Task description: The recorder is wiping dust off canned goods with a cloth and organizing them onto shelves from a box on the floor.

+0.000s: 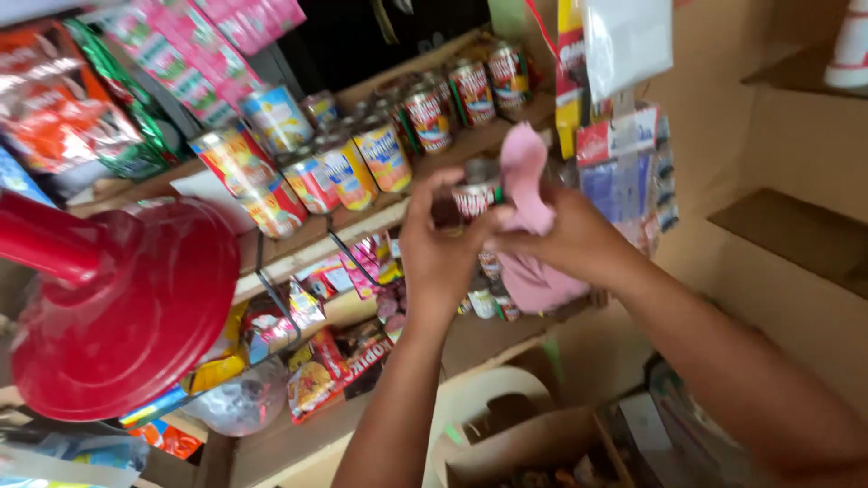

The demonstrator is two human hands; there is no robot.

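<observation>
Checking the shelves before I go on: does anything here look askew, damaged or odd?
Nothing looks damaged or spilled. The left hand holds a small red-and-white tin can and the right hand a pink cloth against it. The other tin cans on the wooden shelf only seem tilted because the camera is tilted.

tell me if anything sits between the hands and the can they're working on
Nothing visible does. The left hand grips the red-labelled can directly, and the right hand presses a pink cloth against it, so only the cloth lies between that hand and the can.
</observation>
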